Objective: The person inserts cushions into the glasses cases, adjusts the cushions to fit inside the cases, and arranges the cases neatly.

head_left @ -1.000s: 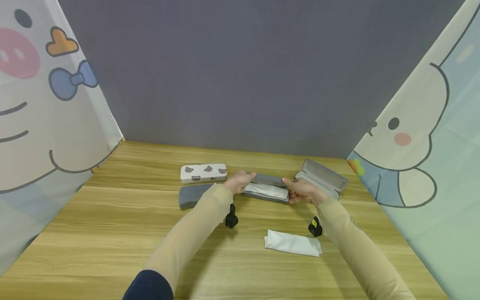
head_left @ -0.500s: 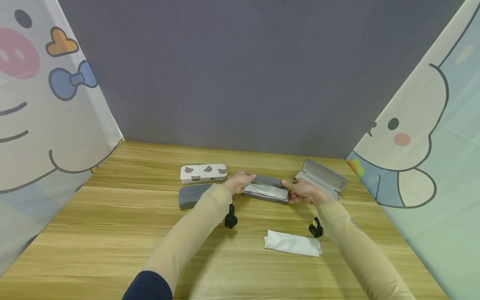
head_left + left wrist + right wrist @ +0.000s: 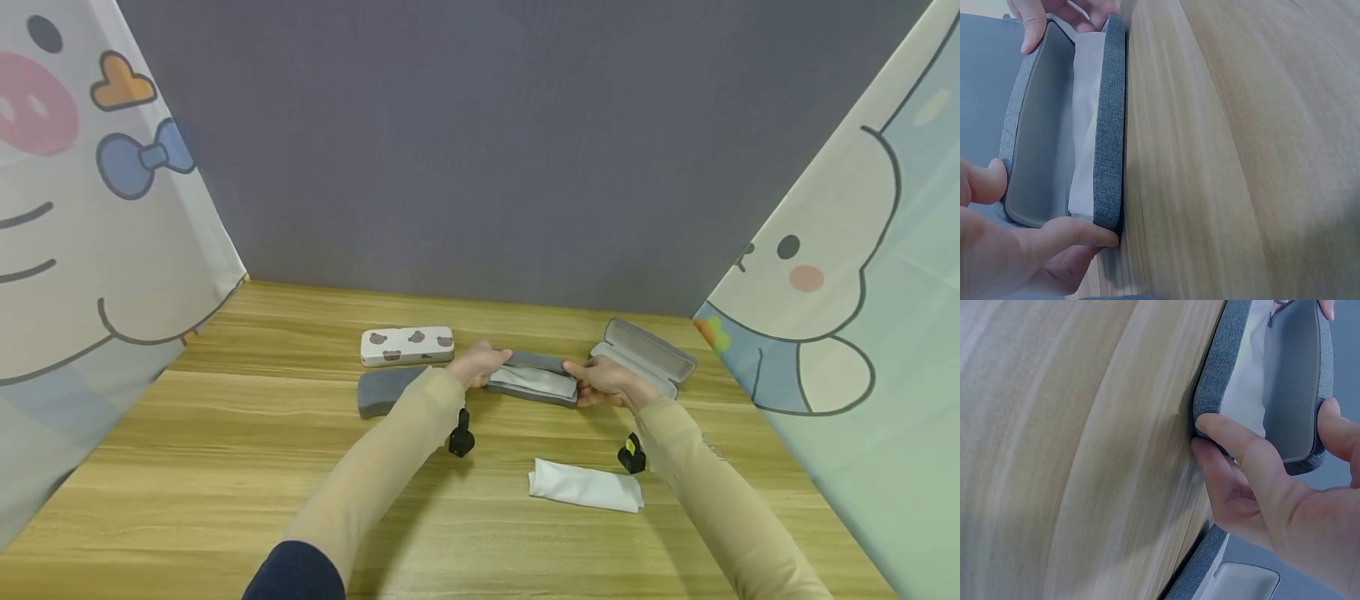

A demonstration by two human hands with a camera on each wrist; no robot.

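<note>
One open gray case point(image 3: 537, 361), with one white cloth point(image 3: 531, 381) inside, lies on the counter point(image 3: 225, 433); the left hand point(image 3: 478, 365) pinches its left end, the right hand point(image 3: 606, 380) its right, thumbs against the lid. To its left are two closed cases: one plain case point(image 3: 385, 392), one bear-print case point(image 3: 406, 347). To its right stands one pale-lined case point(image 3: 651, 352), open. One loose cloth point(image 3: 585, 486) lies nearer the person.

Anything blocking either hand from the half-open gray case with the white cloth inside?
Nothing visible. The left hand and right hand hold opposite ends of the gray case directly. The white cloth lies inside; the other open case sits to its right.
</note>
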